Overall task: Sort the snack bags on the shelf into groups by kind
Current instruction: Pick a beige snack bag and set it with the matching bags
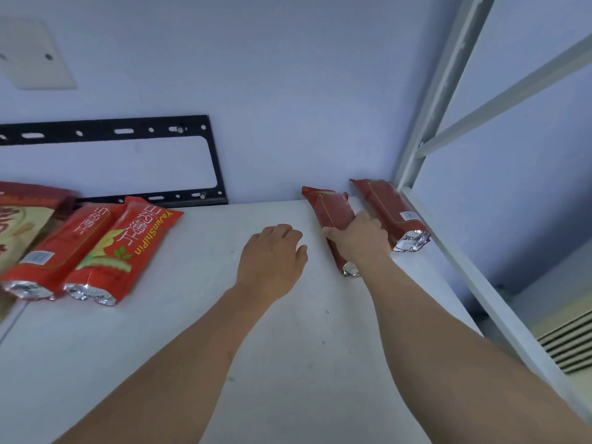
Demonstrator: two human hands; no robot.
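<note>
A: Foreground. What lies nearest the camera?

B: Two bare forearms reach forward over the white shelf [192,363]. The left hand [272,261] is at mid-shelf, palm down, fingers [282,230] loosely curled together and holding nothing; whether it touches the board cannot be told.

A: And the right hand?

B: The right hand [358,240] lies on a dark red snack bag [331,216], thumb on the bag's left edge, fingers [373,224] bent over its right edge, gripping it. The bag lies lengthwise, its silver crimped end toward the viewer.

A: Middle ground, right side?

B: A second dark red snack bag [389,208] lies just beside the first, parallel to it, against the grey shelf upright [429,116] in the far right corner.

A: Middle ground, left side?

B: Well apart from those, two bright red bags lie side by side: the left red bag [57,251], label panel up, and the printed red bag [128,248], touching along their edges. A larger beige-and-red bag [19,225], cut off by the frame edge, lies beyond them.

A: Background?

B: A black slotted bracket [128,131] is fixed to the pale wall [288,75], with a blank cover plate [32,56] above it.
</note>
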